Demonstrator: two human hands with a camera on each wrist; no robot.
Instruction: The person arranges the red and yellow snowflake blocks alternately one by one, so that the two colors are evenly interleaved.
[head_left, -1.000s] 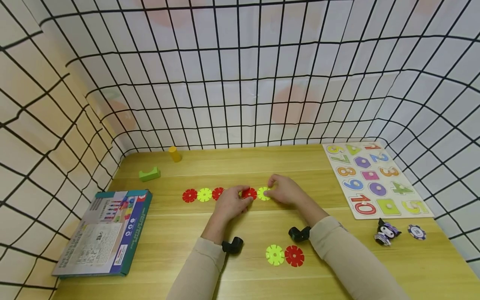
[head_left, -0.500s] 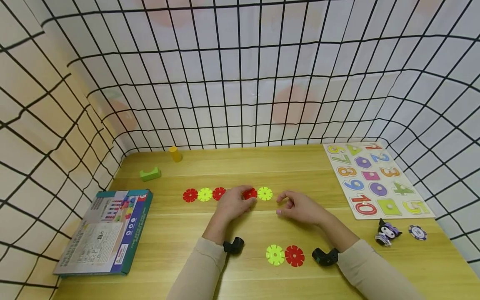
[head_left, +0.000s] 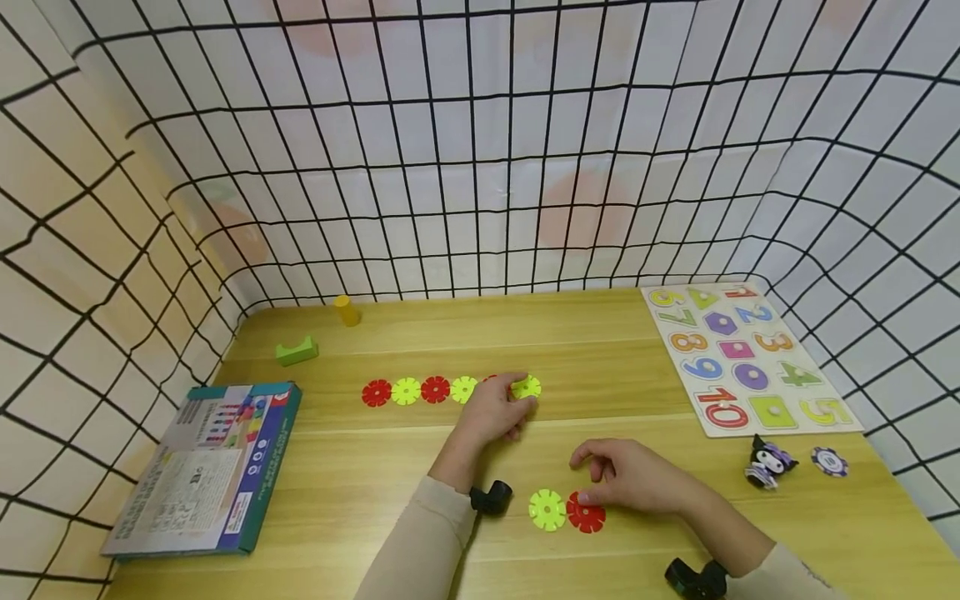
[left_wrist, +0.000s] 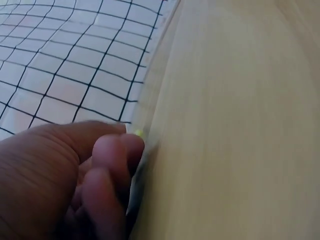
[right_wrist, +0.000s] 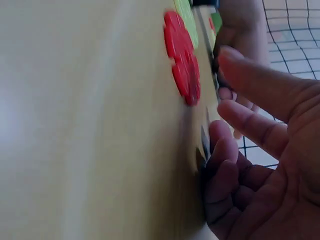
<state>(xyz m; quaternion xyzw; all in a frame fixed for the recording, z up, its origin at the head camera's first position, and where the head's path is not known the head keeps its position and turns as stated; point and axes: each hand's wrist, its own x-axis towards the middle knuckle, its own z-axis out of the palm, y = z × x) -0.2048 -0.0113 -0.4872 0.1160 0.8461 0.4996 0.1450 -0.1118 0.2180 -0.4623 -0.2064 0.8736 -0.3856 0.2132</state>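
Observation:
A row of red and yellow-green notched plastic discs crosses the table's middle. My left hand (head_left: pixel 491 412) is at its right end, thumb and index finger curled round the last yellow-green disc (head_left: pixel 529 387). That hand hides much of the red disc beside it. In the left wrist view, a speck of yellow-green shows past the fingertips. Nearer me lie a loose yellow-green disc (head_left: pixel 547 510) and a loose red disc (head_left: pixel 585 515), side by side. My right hand (head_left: pixel 637 477) hovers there with relaxed fingers, its thumb tip overlapping the red disc's upper edge in the head view.
A boxed toy set (head_left: pixel 202 475) lies at left. Behind it are a green notched block (head_left: pixel 297 352) and an orange cylinder (head_left: pixel 347 311). At right are a number puzzle board (head_left: pixel 738 358), a small figurine (head_left: pixel 768 463) and a poker chip (head_left: pixel 829 462). Black mesh surrounds the table.
My right hand left the row's last disc and came back toward me to the loose red disc. My left hand slid right, from the red disc to the yellow-green one at the end.

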